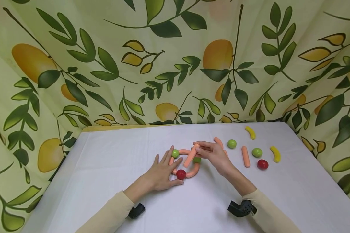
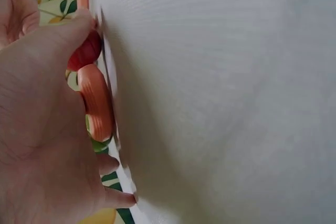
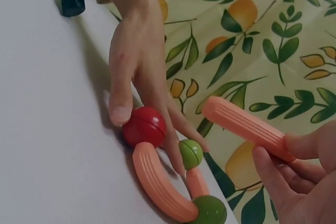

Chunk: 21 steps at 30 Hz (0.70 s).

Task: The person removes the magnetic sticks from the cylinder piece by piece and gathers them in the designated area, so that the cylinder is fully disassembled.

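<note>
My right hand (image 1: 215,157) pinches a straight ribbed orange rod (image 3: 249,127) near one end, between thumb and fingers. The rod's other end points toward my left hand (image 1: 161,171), above a ring of curved orange rods (image 1: 194,171) and balls. A red ball (image 3: 145,127) and two green balls, one at the back left (image 1: 175,153) and one at the right (image 3: 210,210), join the ring's rods. My left hand lies spread with straight fingers over the ring's left side, thumb and index finger either side of the red ball.
Right of the ring on the white-covered table (image 1: 110,155) lie a curved orange rod (image 1: 218,141) partly behind my right hand, a straight orange rod (image 1: 245,156), green balls (image 1: 231,144), a red ball (image 1: 262,164) and yellow curved rods (image 1: 275,154). A leaf-patterned curtain (image 1: 175,64) hangs behind.
</note>
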### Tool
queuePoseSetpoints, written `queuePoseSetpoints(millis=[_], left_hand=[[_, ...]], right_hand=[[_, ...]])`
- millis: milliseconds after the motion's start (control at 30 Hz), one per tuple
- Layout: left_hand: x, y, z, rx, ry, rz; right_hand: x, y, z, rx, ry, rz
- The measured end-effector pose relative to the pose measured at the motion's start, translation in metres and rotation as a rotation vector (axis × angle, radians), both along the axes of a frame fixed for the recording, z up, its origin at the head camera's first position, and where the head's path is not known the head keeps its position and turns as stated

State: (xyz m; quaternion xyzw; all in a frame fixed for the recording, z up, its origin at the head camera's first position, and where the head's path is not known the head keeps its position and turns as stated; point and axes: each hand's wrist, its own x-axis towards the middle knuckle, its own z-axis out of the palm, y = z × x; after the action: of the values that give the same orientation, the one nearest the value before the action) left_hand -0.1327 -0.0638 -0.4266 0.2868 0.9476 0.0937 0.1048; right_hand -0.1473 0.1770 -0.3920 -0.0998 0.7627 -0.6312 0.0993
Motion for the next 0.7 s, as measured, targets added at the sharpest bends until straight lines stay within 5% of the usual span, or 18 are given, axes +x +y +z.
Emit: queuePoseSetpoints(millis=[700], left_hand=[[0.0, -0.001, 0.002, 0.008, -0.021, 0.003]], right_hand=[[0.009, 0.05, -0.001, 0.091, -0.058, -0.067]])
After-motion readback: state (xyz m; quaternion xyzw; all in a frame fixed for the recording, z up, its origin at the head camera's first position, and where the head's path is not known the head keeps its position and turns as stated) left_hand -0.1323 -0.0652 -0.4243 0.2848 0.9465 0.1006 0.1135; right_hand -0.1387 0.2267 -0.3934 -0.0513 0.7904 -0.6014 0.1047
